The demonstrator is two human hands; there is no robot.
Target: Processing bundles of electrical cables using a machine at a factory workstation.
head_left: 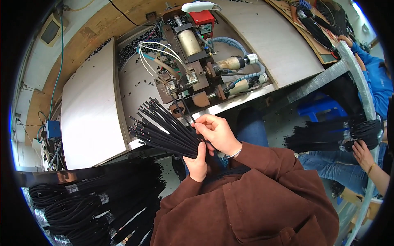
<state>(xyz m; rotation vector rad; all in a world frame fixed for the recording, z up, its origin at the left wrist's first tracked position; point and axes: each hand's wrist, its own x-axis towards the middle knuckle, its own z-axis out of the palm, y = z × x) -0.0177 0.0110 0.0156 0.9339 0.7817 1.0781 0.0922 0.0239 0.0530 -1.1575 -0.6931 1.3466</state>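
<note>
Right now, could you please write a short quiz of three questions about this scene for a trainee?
1. True or false: the left hand grips the fanned bundle of black cables.
2. What does the right hand do? A) rests on the bench B) pinches one cable of the bundle
3. What lies at the lower left?

Key: 1 true; 2 B; 3 the pile of coiled black cables.

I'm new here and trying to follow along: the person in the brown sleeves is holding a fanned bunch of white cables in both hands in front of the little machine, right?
Not quite: the cables are black, not white, as the head view shows. The rest holds: the left hand grips the bunch from below, the right hand pinches it from above, in front of the little machine.
</note>
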